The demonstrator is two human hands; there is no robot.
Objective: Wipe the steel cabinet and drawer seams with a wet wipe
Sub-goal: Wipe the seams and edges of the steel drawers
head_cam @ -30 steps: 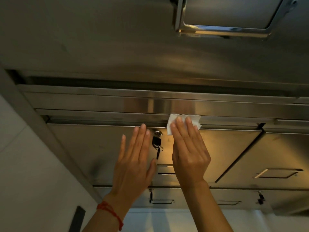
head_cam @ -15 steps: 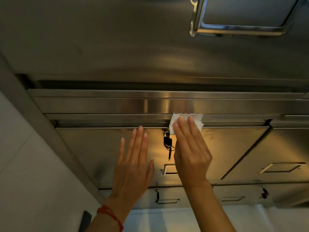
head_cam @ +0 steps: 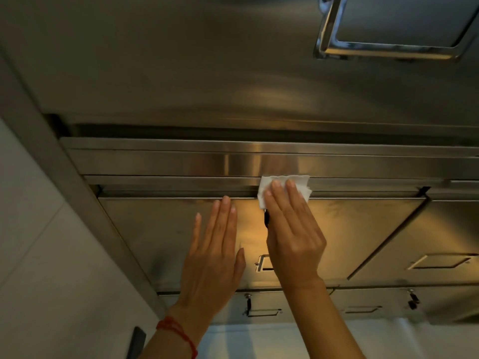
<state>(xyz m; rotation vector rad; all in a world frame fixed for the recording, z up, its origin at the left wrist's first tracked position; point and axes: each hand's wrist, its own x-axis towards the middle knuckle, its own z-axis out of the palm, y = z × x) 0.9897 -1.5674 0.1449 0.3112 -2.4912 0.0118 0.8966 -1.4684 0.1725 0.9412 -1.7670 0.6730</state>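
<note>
Along top drawer seam [head_cam: 181, 194]: right hand [head_cam: 293, 234] presses wet wipe [head_cam: 285, 189] with straight fingers; left hand [head_cam: 212, 255] flat, bracing drawer front [head_cam: 350, 229]. Best kept pressed into groove, steady sideways strokes.

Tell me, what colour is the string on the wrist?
Red. The string shows best in the head view.

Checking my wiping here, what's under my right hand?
Your right hand presses the white wipe onto the drawer's top seam. A black key tag peeks out; whatever it hangs from is covered.
</note>
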